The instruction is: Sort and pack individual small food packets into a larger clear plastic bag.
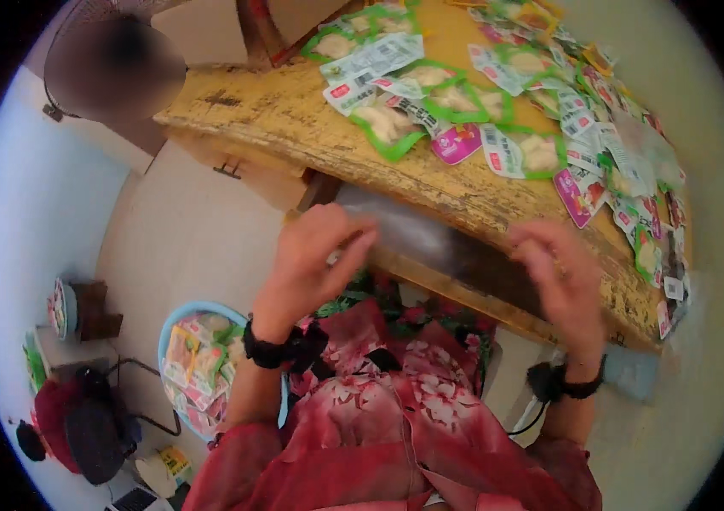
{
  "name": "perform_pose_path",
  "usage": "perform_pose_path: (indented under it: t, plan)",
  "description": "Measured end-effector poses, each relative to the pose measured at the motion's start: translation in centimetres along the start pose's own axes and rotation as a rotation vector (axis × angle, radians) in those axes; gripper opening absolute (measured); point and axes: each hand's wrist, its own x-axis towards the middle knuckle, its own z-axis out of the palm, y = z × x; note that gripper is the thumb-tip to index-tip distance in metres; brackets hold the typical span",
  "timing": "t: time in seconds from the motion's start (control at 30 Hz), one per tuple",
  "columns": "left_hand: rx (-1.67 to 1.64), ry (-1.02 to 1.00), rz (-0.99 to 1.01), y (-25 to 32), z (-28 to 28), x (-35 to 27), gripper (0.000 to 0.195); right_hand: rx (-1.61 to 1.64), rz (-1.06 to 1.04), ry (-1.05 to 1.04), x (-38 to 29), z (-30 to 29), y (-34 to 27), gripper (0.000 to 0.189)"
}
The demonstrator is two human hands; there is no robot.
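My left hand (320,259) is raised over the left part of a pulled-out wooden drawer (438,243), its fingers curled near the thumb; a small pale spot shows between them, too blurred to name. Over the drawer's right part is my right hand (557,271), blurred, with bent fingers and nothing clearly seen in them. Black bands circle both wrists. Beyond the hands, many small sealed food pouches lie on the worn yellow wooden table (260,121). Among them are a green-edged pouch with pale contents (387,124) and a magenta-ended pouch (579,195).
A blue basin (167,319) full of pouches stands on the floor at the left. Farther left are another blue basin (68,310) and a dark chair (94,441). Cardboard (202,32) and a fan (52,108) are at the upper left.
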Motion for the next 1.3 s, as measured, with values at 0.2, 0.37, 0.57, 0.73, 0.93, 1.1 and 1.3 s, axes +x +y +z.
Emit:
perform_pose_path:
  t: [0.2, 0.37, 0.57, 0.73, 0.93, 1.1, 1.3]
  plan:
    - [-0.406, 0.203, -0.398, -0.9, 3.1, 0.0, 0.016, -0.13, -0.075, -0.263, -0.5, 6.9, 0.8, 0.048]
    - [-0.377, 0.153, -0.348, -2.0, 3.7, -0.9, 0.017, -0.151, 0.108, -0.532, 1.7, 8.6, 0.9, 0.056]
    - [-0.359, 0.185, -0.272, -1.9, 3.6, -0.2, 0.017, 0.079, 0.194, -0.32, 0.6, 8.5, 1.1, 0.04]
    - [-0.455, 0.194, -0.252, -2.1, 3.4, -0.9, 0.018, 0.261, 0.249, -0.094, -0.7, 7.8, 0.6, 0.017]
    - [-0.636, 0.5, -0.446, -0.5, 3.3, -2.6, 0.027, 0.359, 0.378, 0.117, -1.6, 6.8, 0.0, 0.01]
    - [-0.341, 0.22, -0.273, 1.5, 2.9, -2.9, 0.028, -0.205, 0.06, 0.163, -2.2, 8.1, 0.6, 0.009]
    - [-0.307, 0.193, -0.251, 2.3, 3.6, -2.7, 0.029, -0.045, 0.057, 0.187, -2.2, 8.2, 0.4, 0.012]
